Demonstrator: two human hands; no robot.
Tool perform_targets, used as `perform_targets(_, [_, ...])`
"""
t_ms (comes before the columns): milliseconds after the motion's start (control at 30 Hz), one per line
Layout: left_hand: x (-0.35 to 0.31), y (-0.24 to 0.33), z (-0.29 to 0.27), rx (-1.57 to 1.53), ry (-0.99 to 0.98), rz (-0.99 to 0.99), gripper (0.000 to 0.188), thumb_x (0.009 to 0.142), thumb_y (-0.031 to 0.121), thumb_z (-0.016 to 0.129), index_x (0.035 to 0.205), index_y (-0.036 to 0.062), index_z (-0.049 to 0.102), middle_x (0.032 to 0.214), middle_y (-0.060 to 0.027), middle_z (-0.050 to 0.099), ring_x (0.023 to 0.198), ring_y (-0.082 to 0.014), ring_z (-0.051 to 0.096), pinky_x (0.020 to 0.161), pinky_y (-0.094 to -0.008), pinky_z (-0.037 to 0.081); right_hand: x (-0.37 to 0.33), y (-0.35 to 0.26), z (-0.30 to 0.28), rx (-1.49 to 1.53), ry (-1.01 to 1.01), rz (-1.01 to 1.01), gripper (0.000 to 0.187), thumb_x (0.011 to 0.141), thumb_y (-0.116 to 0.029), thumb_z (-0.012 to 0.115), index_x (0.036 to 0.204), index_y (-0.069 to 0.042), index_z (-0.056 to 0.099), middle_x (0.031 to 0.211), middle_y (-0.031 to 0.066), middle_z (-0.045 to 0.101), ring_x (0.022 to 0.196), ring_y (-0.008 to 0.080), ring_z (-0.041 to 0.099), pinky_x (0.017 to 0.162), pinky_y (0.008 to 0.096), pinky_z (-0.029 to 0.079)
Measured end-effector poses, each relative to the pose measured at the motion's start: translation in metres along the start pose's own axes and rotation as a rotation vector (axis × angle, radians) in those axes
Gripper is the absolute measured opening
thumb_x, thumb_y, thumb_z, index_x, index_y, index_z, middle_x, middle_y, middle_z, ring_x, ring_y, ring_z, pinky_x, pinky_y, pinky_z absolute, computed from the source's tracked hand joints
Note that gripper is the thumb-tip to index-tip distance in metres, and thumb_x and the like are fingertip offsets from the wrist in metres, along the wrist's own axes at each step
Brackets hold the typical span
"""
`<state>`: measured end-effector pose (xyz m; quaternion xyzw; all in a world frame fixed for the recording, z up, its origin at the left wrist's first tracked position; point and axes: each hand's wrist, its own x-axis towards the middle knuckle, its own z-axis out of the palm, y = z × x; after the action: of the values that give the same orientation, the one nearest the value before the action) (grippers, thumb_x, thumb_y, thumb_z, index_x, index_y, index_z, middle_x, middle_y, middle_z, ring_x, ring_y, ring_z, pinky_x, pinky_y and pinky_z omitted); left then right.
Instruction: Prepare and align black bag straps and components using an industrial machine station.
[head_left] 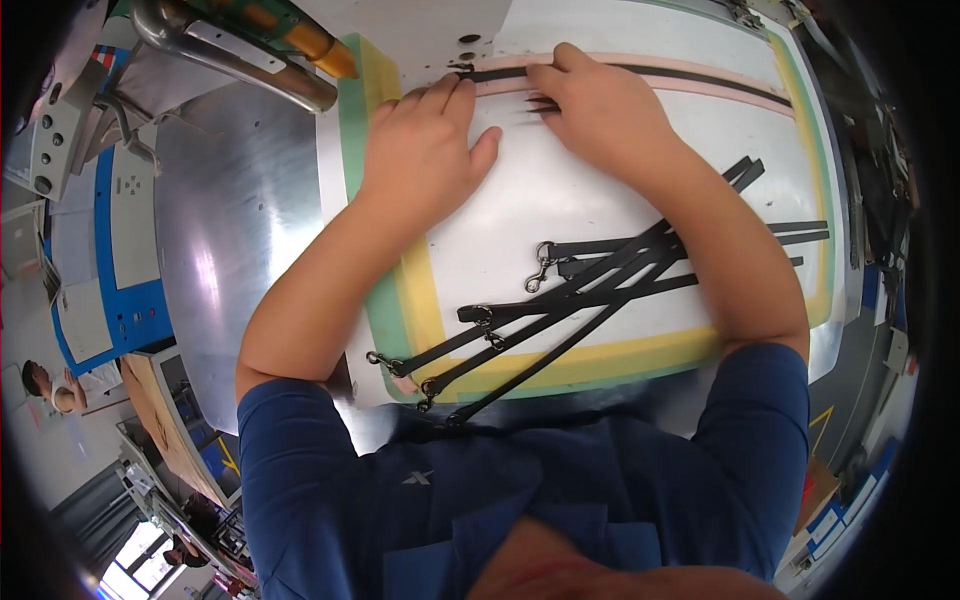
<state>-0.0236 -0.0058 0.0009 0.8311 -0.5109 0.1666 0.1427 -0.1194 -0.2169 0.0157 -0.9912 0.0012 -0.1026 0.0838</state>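
Observation:
A long black strap (pixel 690 76) lies along a pink strip (pixel 760 101) at the far side of the white work surface, a small metal fitting at its left end. My left hand (pixel 425 150) rests with its fingers stretched toward that end, fingertips at the strap and thumb apart. My right hand (pixel 605 112) is bent over the strap, its fingers curled. From under it stick out thin dark pointed tips (pixel 541 105), blurred, of a tool whose kind I cannot make out. Nearer me, several black straps (pixel 600 297) with metal snap hooks (pixel 540 275) lie crossed in a loose pile.
Yellow and green tape (pixel 420 290) borders the white surface. A bent metal pipe (pixel 240 60) and an orange-tipped rod (pixel 325 50) reach in at the upper left. Bare metal plate (pixel 230 210) lies left of the tape. Another person (pixel 65 390) is in the background at left.

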Motion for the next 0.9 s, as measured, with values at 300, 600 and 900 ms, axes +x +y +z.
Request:
perform_targets(300, [-0.003, -0.003, 0.002, -0.007, -0.007, 0.004, 0.056, 0.092, 0.032, 0.075, 0.133, -0.0035, 0.064, 0.127, -0.0209, 0.071, 0.107, -0.0375, 0.071, 0.096, -0.0452, 0.055, 0.0, -0.001, 0.001, 0.008, 0.02, -0.014, 0.029, 0.088, -0.017, 0.078, 0.113, -0.004, 0.071, 0.11, 0.0117, 0.065, 0.089, 0.031, 0.074, 0.074, 0.0427, 0.061])
perform_targets(600, [0.0, 0.003, -0.002, 0.022, -0.074, -0.023, 0.055, 0.094, 0.035, 0.072, 0.136, -0.0012, 0.066, 0.134, -0.0178, 0.069, 0.112, -0.0353, 0.07, 0.096, -0.0445, 0.055, -0.003, -0.004, 0.005, 0.028, 0.041, -0.022, 0.033, 0.09, -0.01, 0.068, 0.122, -0.003, 0.069, 0.114, 0.0121, 0.064, 0.088, 0.0322, 0.074, 0.075, 0.0434, 0.061])
perform_targets(900, [0.003, 0.006, -0.002, 0.061, -0.12, -0.059, 0.056, 0.095, 0.036, 0.071, 0.138, 0.0009, 0.065, 0.136, -0.0142, 0.069, 0.116, -0.0319, 0.068, 0.096, -0.0451, 0.054, -0.003, -0.004, 0.001, -0.009, 0.006, -0.041, 0.04, 0.09, -0.007, 0.065, 0.13, -0.004, 0.068, 0.116, 0.0134, 0.065, 0.089, 0.0321, 0.075, 0.074, 0.0433, 0.061])
